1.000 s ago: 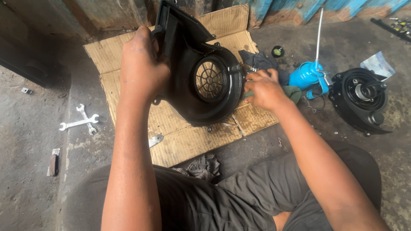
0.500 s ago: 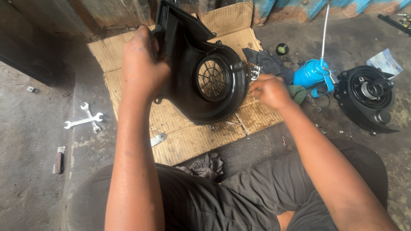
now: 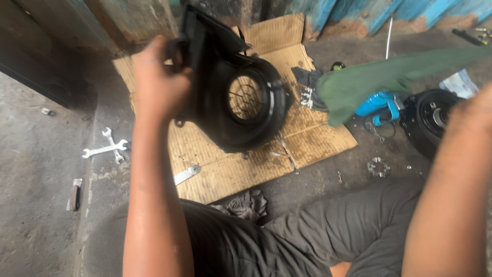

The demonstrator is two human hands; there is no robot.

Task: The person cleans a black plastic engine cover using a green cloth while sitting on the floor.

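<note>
My left hand [image 3: 156, 82] grips the upper left edge of a black plastic fan housing [image 3: 220, 118] and holds it tilted over a stained sheet of cardboard [image 3: 225, 174]. The cardboard shows through the housing's round grille opening. My right hand [image 3: 479, 110] is blurred at the right edge, raised well away from the housing. A green cloth [image 3: 369, 82] stretches in the air from beside the housing up to that hand, which seems to hold it; the fingers are mostly out of frame.
Two crossed spanners [image 3: 105, 149] lie on the concrete at the left. A blue tool [image 3: 376, 105], a round black engine part [image 3: 430, 120] and a small toothed metal piece [image 3: 379, 166] sit at the right. A dark rag [image 3: 246, 202] lies by my knee.
My right hand left the housing's side and swung up to the right, lifting the green cloth off the floor. My left hand turned the housing so its grille opening faces more toward me.
</note>
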